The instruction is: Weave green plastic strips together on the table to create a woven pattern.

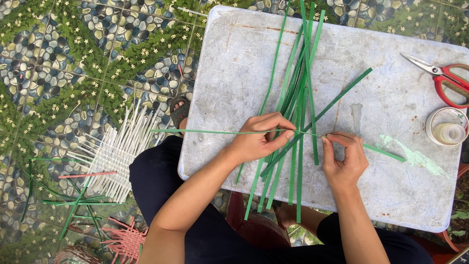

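A thin green strip (220,132) ran level from left to right, held above the pile of green strips (293,107) that lay fanned lengthwise on a worn grey board (391,186). The left hand (259,139) was curled nearly closed, its thumb and fingertips pinching the strip close to the middle of the pile; the strip's free end reached out left, past the board's edge and over the person's dark-clad knee. The right hand (344,159) was just to the right, fingers bent and tips pressed together on the same strip, so that a short taut length stretched between the two hands. To the right of that hand a wider green strip showed, slanting down toward the near right. One longer strip of the pile lay aslant, pointing toward the far right. At the board's far right corner lay red-handled scissors (447,78), and just nearer than them a roll of clear tape (447,128). Left of the board, on the pebble-and-leaf patterned floor (73,58), a white woven mat (115,151) lay with a pink strip across it, loose green strips nearer, and a pink woven piece (124,239) at the near edge.
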